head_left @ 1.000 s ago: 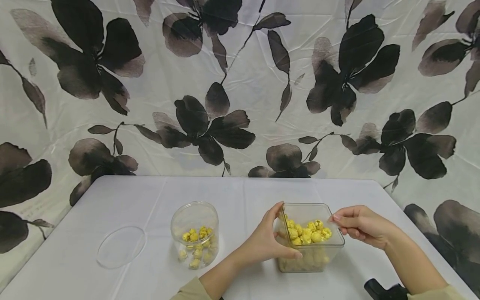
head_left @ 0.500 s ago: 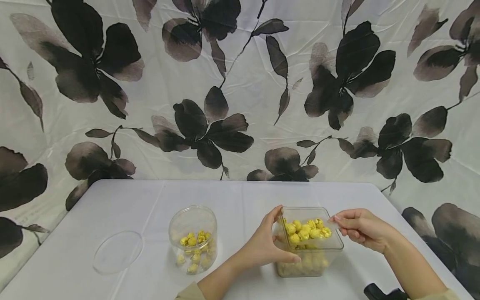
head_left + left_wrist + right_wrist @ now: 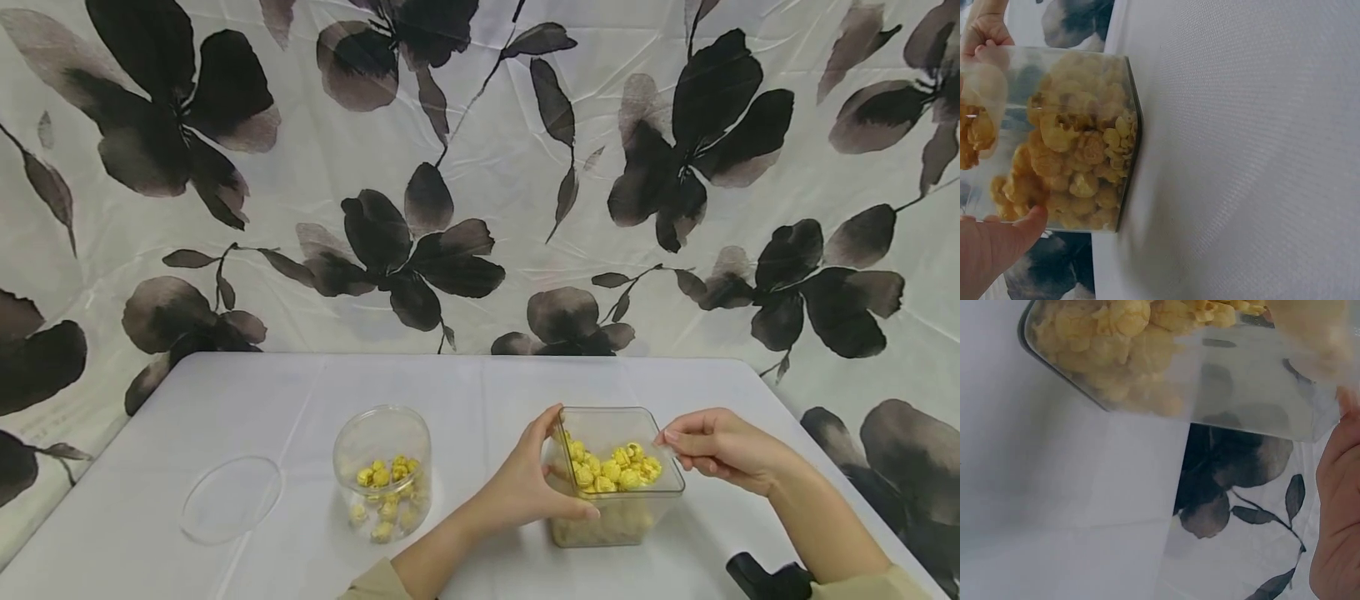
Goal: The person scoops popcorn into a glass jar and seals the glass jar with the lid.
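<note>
A clear square container [image 3: 600,529] of yellow popcorn [image 3: 611,475] stands upright on the table, right of centre. My left hand [image 3: 528,483] grips its left side, thumb across the front and fingers behind. At the right rim, my right hand [image 3: 723,450] pinches the end of a thin see-through tool. A translucent, rounded part of it, apparently a clear scoop [image 3: 988,94], shows inside the container in the left wrist view, with popcorn pieces by it. Its outline is hard to make out from the head view. The right wrist view has my right hand [image 3: 1341,512] at the edge.
A round clear jar [image 3: 382,450] with some popcorn in it stands open to the left. Farther left, a clear round lid [image 3: 232,500] lies flat on the white table [image 3: 300,392]. A black object [image 3: 768,577] is by the right forearm. Floral cloth [image 3: 450,167] hangs behind.
The head view has tilted and shifted slightly. Both hands keep nearly the same places at the square container, and the popcorn near the right hand has shifted a little.
</note>
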`<state>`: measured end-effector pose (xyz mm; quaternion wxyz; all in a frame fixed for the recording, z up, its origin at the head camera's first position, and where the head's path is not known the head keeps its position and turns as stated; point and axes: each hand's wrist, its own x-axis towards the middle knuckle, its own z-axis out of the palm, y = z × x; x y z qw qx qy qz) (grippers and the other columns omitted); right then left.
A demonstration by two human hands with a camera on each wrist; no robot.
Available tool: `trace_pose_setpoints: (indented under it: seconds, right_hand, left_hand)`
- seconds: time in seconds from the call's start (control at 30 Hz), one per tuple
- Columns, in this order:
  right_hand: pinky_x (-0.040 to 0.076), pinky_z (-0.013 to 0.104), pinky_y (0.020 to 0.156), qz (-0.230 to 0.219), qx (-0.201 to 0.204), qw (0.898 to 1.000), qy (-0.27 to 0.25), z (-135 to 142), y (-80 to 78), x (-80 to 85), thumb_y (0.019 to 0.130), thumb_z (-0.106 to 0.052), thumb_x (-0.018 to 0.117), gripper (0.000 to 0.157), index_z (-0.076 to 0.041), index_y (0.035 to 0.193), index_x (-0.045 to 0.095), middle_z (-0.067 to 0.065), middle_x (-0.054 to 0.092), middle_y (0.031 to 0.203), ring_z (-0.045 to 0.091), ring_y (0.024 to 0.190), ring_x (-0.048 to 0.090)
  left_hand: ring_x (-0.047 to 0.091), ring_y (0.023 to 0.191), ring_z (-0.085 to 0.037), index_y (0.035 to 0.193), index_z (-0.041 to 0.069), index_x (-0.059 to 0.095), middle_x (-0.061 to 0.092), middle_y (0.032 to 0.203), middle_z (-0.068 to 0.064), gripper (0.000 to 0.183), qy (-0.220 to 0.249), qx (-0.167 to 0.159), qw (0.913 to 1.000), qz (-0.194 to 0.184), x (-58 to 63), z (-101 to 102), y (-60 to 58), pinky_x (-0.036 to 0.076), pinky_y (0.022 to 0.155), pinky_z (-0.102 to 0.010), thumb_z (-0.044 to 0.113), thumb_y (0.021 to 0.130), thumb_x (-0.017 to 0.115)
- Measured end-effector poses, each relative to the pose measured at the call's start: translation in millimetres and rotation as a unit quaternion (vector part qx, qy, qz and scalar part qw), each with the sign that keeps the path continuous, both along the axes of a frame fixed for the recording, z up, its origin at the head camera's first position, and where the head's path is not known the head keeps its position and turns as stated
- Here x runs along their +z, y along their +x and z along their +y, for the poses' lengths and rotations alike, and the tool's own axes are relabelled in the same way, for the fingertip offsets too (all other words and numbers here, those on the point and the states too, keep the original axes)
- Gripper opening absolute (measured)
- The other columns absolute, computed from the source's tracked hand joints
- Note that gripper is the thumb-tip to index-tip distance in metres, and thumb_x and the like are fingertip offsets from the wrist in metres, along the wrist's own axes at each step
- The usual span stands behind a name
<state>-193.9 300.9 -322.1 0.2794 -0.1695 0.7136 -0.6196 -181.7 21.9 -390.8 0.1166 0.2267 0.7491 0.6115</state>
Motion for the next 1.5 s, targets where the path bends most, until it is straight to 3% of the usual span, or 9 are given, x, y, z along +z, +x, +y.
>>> trace_pose_setpoints:
  seconds: [0.47,0.87,1.5]
  right_hand:
    - [0.015,0.019,0.043,-0.020,0.029,0.999,-0.022,-2.5,-7.1,1.1,0.097,-0.008,0.048,0.024,-0.014,0.094,0.071,-0.007,0.057,0.069,0.000,0.050,0.037]
    - [0.025,0.011,0.044,-0.063,0.029,0.997,-0.039,1.6,-13.5,4.1,0.097,-0.007,0.047,0.024,-0.012,0.095,0.071,-0.007,0.058,0.069,-0.002,0.051,0.039]
    - [0.023,0.013,0.045,-0.051,0.018,0.998,-0.041,9.0,-12.1,3.7,0.097,-0.007,0.048,0.022,-0.011,0.095,0.070,-0.006,0.058,0.069,-0.001,0.051,0.039]
  left_hand:
    - [0.026,0.134,-0.020,0.149,0.021,0.014,0.025,0.145,-0.002,0.113,-0.003,-0.001,1.0000,-0.003,2.6,-0.2,0.4,0.040,0.100,-0.043,0.024,0.063,0.087]
    - [0.027,0.132,-0.020,0.149,0.024,0.014,0.026,0.144,-0.003,0.113,0.002,-0.002,1.0000,-0.003,3.4,1.0,0.7,0.040,0.099,-0.039,0.024,0.063,0.087]
    - [0.022,0.136,-0.023,0.149,0.023,0.014,0.023,0.147,-0.004,0.113,0.002,-0.003,1.0000,-0.005,2.7,-0.5,1.0,0.040,0.100,-0.042,0.022,0.063,0.087]
